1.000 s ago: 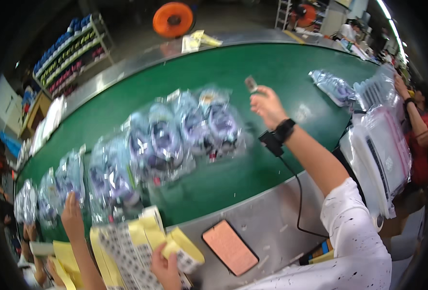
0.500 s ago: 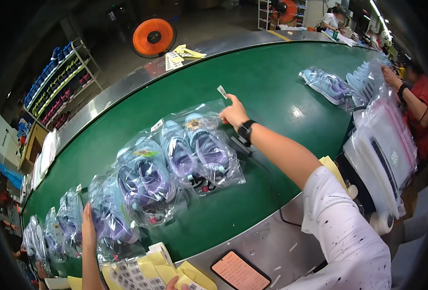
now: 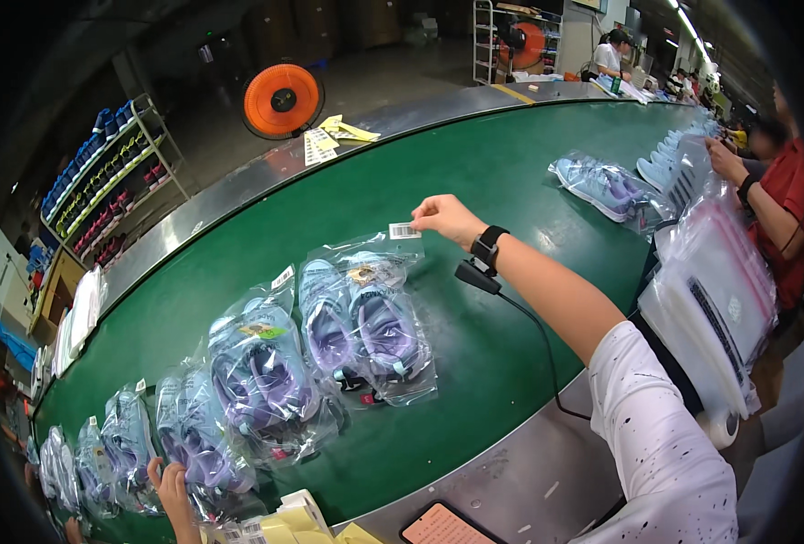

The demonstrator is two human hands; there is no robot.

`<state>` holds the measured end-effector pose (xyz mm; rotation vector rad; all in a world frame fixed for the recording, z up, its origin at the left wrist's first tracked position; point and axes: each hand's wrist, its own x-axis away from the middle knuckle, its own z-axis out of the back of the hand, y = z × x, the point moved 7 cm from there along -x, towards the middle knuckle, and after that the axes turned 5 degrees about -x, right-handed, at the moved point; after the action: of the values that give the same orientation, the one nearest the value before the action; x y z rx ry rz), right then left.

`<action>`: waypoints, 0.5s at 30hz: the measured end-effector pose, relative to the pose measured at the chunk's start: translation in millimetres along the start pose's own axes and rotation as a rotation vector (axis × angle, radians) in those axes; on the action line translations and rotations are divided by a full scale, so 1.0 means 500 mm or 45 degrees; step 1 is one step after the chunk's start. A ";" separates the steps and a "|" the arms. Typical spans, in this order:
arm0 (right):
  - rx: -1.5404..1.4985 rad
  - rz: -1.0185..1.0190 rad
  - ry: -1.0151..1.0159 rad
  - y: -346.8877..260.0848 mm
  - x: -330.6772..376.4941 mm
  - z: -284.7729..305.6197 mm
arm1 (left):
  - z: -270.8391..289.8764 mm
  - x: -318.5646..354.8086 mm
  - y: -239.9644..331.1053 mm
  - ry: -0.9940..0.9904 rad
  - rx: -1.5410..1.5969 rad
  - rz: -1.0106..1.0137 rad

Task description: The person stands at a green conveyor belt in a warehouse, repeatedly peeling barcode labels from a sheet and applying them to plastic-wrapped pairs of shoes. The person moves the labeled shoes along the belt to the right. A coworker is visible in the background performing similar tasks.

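My right hand [image 3: 447, 220] pinches a small white barcode sticker [image 3: 404, 231] at the upper right corner of a clear plastic bag. Inside that bag [image 3: 415, 376] lies a pair of light blue and lilac sneakers [image 3: 384, 331]. Left of it is another bagged pair [image 3: 257, 376], with a sticker [image 3: 283, 277] on its top corner. A black strap [image 3: 487, 247] circles my right wrist, and a black cabled piece [image 3: 477, 276] hangs beside it. My left hand is out of view. The hand [image 3: 173, 494] by the bagged shoes at lower left appears to be a co-worker's.
More bagged sneakers [image 3: 128, 435] line the green belt [image 3: 474, 172] leftward. Yellow label sheets [image 3: 306, 521] and a phone [image 3: 447, 526] lie at the near edge. At right, a red-shirted person [image 3: 787, 208] works behind stacked clear bags [image 3: 710, 299]. An orange fan [image 3: 282, 100] stands beyond.
My right hand has brought the sticker down onto the bag's corner. Fingers near the label sheets have left view. The hand at lower left has drawn nearer.
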<state>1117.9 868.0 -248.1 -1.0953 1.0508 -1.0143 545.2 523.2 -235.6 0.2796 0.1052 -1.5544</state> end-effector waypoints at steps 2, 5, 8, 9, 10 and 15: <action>0.095 0.072 0.061 -0.004 -0.004 -0.018 | -0.007 0.003 -0.020 -0.019 -0.036 -0.070; 0.433 0.114 0.101 -0.036 0.002 -0.049 | 0.021 -0.008 -0.031 -0.090 -0.003 0.048; 0.676 -0.013 0.128 -0.033 -0.001 -0.043 | 0.065 0.000 -0.004 -0.012 0.285 0.405; 0.657 -0.005 0.156 -0.027 -0.009 -0.040 | 0.096 0.027 0.038 0.053 0.432 0.553; 0.629 -0.077 0.161 -0.016 -0.010 -0.028 | 0.093 0.054 0.101 0.074 0.624 0.698; 0.371 -0.260 0.216 0.043 -0.017 -0.008 | -0.001 0.301 0.496 -0.153 1.234 1.118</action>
<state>1114.5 878.7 -268.8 -0.9008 0.9011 -1.3970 794.6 375.4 -245.2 0.8540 -0.7925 -0.6354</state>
